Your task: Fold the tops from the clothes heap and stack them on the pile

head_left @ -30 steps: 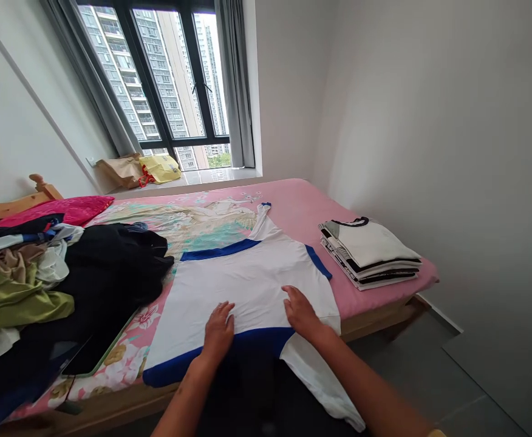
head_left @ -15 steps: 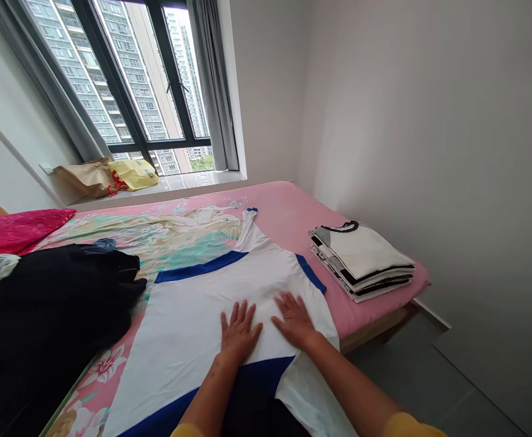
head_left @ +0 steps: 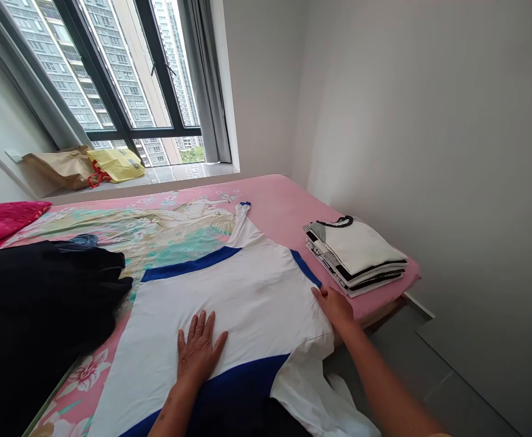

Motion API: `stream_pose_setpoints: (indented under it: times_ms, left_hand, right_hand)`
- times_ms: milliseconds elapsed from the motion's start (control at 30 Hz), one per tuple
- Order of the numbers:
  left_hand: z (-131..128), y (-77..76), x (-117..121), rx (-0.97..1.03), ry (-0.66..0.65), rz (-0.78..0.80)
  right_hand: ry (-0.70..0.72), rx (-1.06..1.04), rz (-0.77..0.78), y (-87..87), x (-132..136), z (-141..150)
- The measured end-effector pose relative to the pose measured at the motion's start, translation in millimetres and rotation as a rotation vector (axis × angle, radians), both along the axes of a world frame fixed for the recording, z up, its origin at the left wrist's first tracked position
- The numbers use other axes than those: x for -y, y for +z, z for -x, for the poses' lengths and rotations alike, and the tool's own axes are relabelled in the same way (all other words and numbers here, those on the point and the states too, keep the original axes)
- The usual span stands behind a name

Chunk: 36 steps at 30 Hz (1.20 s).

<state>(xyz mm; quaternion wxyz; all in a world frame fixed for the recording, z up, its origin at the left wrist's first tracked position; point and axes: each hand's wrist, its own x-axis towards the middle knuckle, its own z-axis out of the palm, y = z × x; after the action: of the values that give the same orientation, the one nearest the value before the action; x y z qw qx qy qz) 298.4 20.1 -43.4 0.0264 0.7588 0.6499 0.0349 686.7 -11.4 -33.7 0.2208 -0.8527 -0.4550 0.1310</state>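
Observation:
A white shirt with blue bands point(head_left: 243, 297) lies spread flat on the pink floral bed point(head_left: 275, 209). My left hand point(head_left: 198, 351) rests palm down on the shirt near its lower blue band, fingers stretched out. At the shirt's right edge, by the blue sleeve trim, my right hand point(head_left: 336, 308) touches the cloth with its fingers curled at the hem; whether it grips the cloth I cannot make out. One white sleeve hangs over the bed's near edge.
A stack of folded black-and-white clothes point(head_left: 354, 255) sits at the bed's right corner. A heap of black garments point(head_left: 42, 291) lies at left, a pink cushion point(head_left: 2, 220) behind it. Brown and yellow bags point(head_left: 88, 165) stand on the windowsill. Grey floor lies at right.
My hands have spread apart across the shirt: the left slid left and nearer, the right moved out to the shirt's right edge. The view has panned rightward.

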Motion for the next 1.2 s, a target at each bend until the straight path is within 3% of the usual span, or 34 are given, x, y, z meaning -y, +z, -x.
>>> stream_pose_setpoints:
  times_ms: [167,333,433,500,567,667,767,867,967,1033,1100,1200]
  left_hand:
    - [1,5.7,4,0.018,0.001,0.036]
    - [2,11.6,6,0.041,0.017,0.049]
    - [-14,19.6,4,0.060,0.059,0.037]
    - [-37,27.3,1,0.088,0.012,0.004]
    - [-63,34.4,-5,0.137,-0.090,-0.019]
    - [-83,38.8,-22,0.192,-0.154,0.035]
    - [-48,33.0,-41,0.130,-0.094,0.134]
    - [40,21.3,-48,0.035,0.111,0.159]
    - [133,13.1,-40,-0.060,0.278,0.082]
    - [170,11.6,-28,-0.096,0.337,0.027]
    - [181,12.6,-17,-0.135,0.383,-0.023]
    - [159,17.0,-5,-0.188,0.354,-0.066]
  right_hand:
    - [-0.038,-0.006,-0.030,-1.0,-7,-3]
    - [-0.026,0.020,-0.246,0.3,-4,13]
    - [0.212,0.021,-0.504,6.1,-12,50]
    - [0.401,0.007,-0.591,10.7,-24,85]
    - [0.528,0.027,-0.543,13.9,-38,118]
    - [0.663,0.131,-0.327,10.7,-58,145]
    - [0.695,0.229,-0.077,-4.7,-71,132]
    - [0.601,0.306,-0.002,-23.6,-75,104]
    - [0.531,0.349,-0.008,-35.0,-74,90]
    - [0.517,0.360,-0.021,-38.2,-73,90]
    - [0.510,0.372,-0.040,-40.2,-72,92]
    - [0.510,0.391,-0.049,-42.3,-73,93]
